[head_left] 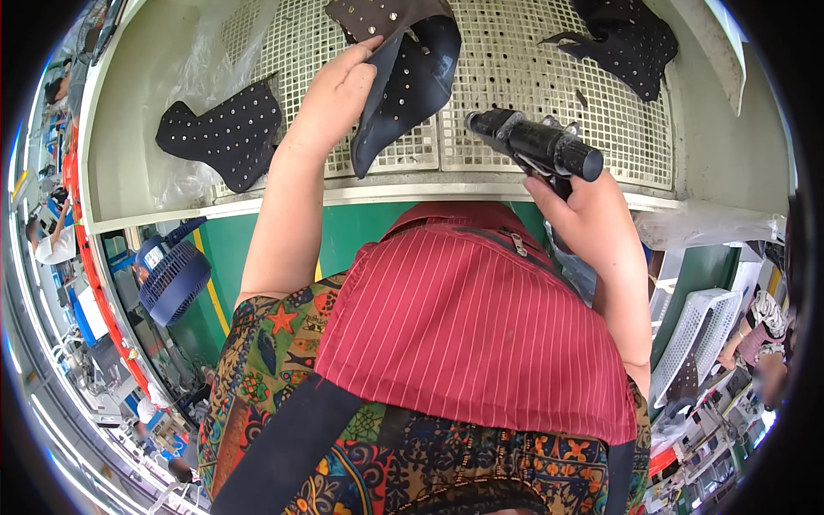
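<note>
L hand (pixel 336 101): thumb + fingers closed on L edge of dark studded piece (pixel 410 99), pinch grip, exact finger contact partly hidden. Piece is top ctr, up at the grate (pixel 558 77), folded so plain dark inner side shows next to studs; brownish studded part at its top.

R hand (pixel 584 202): wrapped round handle of black pistol-shaped tool (pixel 536 142), most fingers hidden behind it. Nozzle end pts up-left twd the piece, tool well apart from it.

2nd studded piece (pixel 225 133) on L side, next to clear film (pixel 227 64); 3rd studded piece (pixel 631 47) on grate, upper R. Sm. dark scrap (pixel 582 99) on grate above tool. All inside pale tray (pixel 120 163).

Text/labels: pale label (pixel 154 257) on blue fan (pixel 176 283), lower L, too sm. to read. Patterned shirt (pixel 369 463) print has lettering-like marks, can't make out. Red apron (pixel 455 326): pinstripes + zip.
</note>
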A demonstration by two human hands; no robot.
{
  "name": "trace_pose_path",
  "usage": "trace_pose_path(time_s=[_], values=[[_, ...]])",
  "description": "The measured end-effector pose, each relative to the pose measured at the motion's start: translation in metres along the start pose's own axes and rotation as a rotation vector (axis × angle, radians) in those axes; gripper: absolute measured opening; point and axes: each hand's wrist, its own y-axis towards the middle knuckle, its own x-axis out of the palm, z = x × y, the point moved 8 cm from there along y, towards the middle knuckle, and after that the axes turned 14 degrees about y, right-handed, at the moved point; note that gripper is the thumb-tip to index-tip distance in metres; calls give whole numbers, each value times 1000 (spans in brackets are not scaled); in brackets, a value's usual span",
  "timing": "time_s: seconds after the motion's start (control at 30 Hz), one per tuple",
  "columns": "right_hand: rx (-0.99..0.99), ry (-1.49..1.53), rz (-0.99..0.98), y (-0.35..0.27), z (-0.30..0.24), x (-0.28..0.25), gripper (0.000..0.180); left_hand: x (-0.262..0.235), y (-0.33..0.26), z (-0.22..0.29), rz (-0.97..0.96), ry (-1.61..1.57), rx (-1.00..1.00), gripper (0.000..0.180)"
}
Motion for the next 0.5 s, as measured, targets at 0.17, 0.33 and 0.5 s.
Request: trace_pose_path(time_s=[0.17,0.33,0.5], values=[[-78,-17,-3,-1,-5,7,28,-7,-7,11,3,16,-14,46],[-98,33,25,9,-9,15,30,-8,-8,11,-17,-41,-49,45],[-17,9,-131,8,-15,24,30,-5,-5,0,-30,-68,-48,45]])
